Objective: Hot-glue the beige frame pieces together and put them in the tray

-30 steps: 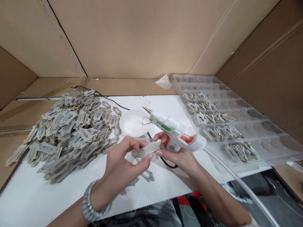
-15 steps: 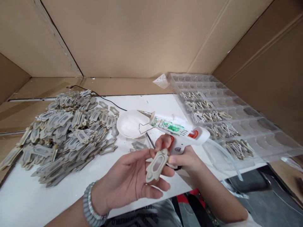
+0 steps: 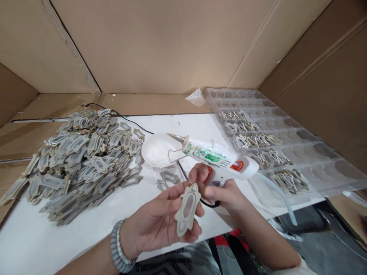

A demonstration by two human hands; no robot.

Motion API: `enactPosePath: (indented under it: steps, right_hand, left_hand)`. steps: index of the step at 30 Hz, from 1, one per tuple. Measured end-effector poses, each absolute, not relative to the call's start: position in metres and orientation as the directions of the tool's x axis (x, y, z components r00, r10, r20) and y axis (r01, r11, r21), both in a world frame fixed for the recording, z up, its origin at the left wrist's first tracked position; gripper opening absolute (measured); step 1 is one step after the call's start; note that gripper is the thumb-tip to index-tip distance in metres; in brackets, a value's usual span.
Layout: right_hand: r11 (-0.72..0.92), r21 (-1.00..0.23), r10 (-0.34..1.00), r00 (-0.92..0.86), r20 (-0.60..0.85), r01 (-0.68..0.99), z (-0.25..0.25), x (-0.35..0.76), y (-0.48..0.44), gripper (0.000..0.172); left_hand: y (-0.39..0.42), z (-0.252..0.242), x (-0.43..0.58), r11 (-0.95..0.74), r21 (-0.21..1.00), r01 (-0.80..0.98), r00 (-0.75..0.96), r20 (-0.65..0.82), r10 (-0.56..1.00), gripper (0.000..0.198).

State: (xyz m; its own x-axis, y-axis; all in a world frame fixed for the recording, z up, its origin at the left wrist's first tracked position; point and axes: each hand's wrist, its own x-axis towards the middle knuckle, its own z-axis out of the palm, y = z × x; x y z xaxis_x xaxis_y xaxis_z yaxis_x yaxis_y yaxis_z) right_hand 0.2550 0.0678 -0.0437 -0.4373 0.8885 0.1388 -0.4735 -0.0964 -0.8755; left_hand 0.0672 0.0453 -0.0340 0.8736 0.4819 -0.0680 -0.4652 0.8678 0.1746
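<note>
A flat greyish-beige frame-shaped piece, with an oval middle and scalloped ends, stands tilted in my left hand. The left thumb and fingers are closed on it. My right hand is wrapped round the handle of a white hot glue gun with an orange trigger and green glitter on its barrel. The gun's metal nozzle points left, over a round white dish. Right-hand fingertips come close to the piece's upper end; whether they touch it I cannot tell. A few similar pieces lie behind my left hand.
A large heap of similar pieces covers the table's left side. On the right, a clear compartment tray holds several rows of pieces. A black cord runs behind the dish. Cardboard walls surround the table.
The piece in my left hand has turned more upright and shifted slightly down, its upper end now apart from the right thumb. The glue gun has moved slightly right.
</note>
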Motion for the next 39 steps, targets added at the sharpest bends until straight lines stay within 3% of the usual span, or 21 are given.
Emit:
enactPosePath:
  steps: [2, 4, 7, 9, 11, 14, 21, 25, 29, 34, 39]
  right_hand:
    - [-0.041, -0.884, 0.916, -0.371, 0.153, -0.466, -0.045, 0.257, 0.067, 0.027]
    - [0.011, -0.905, 0.936, -0.314, 0.159, -0.426, -0.046, 0.258, 0.067, 0.027]
    - [0.026, -0.942, 0.956, -0.268, 0.122, -0.336, -0.045, 0.259, 0.066, 0.031]
    - [0.012, -0.959, 0.957, -0.274, 0.093, -0.283, -0.043, 0.259, 0.066, 0.035]
    - [0.011, -0.972, 0.949, -0.305, 0.084, -0.233, -0.042, 0.259, 0.065, 0.036]
    - [0.058, -0.989, 0.94, -0.325, 0.101, -0.138, -0.041, 0.258, 0.064, 0.036]
    - [0.113, -0.994, 0.965, -0.24, 0.106, 0.014, -0.034, 0.246, 0.063, 0.034]
    - [0.03, -0.999, 0.959, -0.284, 0.024, 0.018, -0.034, 0.24, 0.064, 0.036]
    - [0.036, -0.999, 0.961, -0.274, 0.031, 0.012, -0.032, 0.24, 0.063, 0.033]
    - [0.182, -0.975, 0.962, -0.228, 0.149, 0.13, -0.031, 0.246, 0.065, 0.019]
    - [0.385, -0.873, 0.922, -0.165, 0.35, 0.299, -0.038, 0.249, 0.064, 0.019]
  left_hand:
    - [0.051, -0.03, 0.061, 0.804, 0.293, -0.517, 0.827, -0.068, 0.557, 0.032]
    - [0.059, -0.025, 0.051, 0.652, 0.491, -0.578, 0.718, -0.074, 0.692, 0.04]
    - [0.07, -0.017, 0.031, 0.249, 0.795, -0.553, 0.43, 0.016, 0.903, 0.041]
    - [0.074, -0.014, 0.019, 0.015, 0.902, -0.432, 0.255, 0.107, 0.961, 0.034]
    - [0.075, -0.013, 0.013, -0.111, 0.945, -0.306, 0.14, 0.16, 0.977, 0.031]
    - [0.074, -0.012, 0.015, -0.167, 0.965, -0.204, 0.054, 0.181, 0.982, 0.032]
    - [0.061, -0.019, 0.039, -0.181, 0.982, -0.057, 0.072, 0.185, 0.98, 0.032]
    - [0.056, -0.03, 0.043, -0.305, 0.946, 0.108, 0.139, 0.289, 0.947, 0.029]
    - [0.058, -0.034, 0.042, -0.589, 0.739, 0.328, 0.229, 0.542, 0.808, 0.028]
    - [0.064, -0.024, 0.036, -0.738, 0.449, 0.503, 0.327, 0.692, 0.644, 0.016]
    - [0.072, -0.017, 0.022, -0.694, 0.207, 0.69, 0.266, 0.818, 0.509, 0.022]
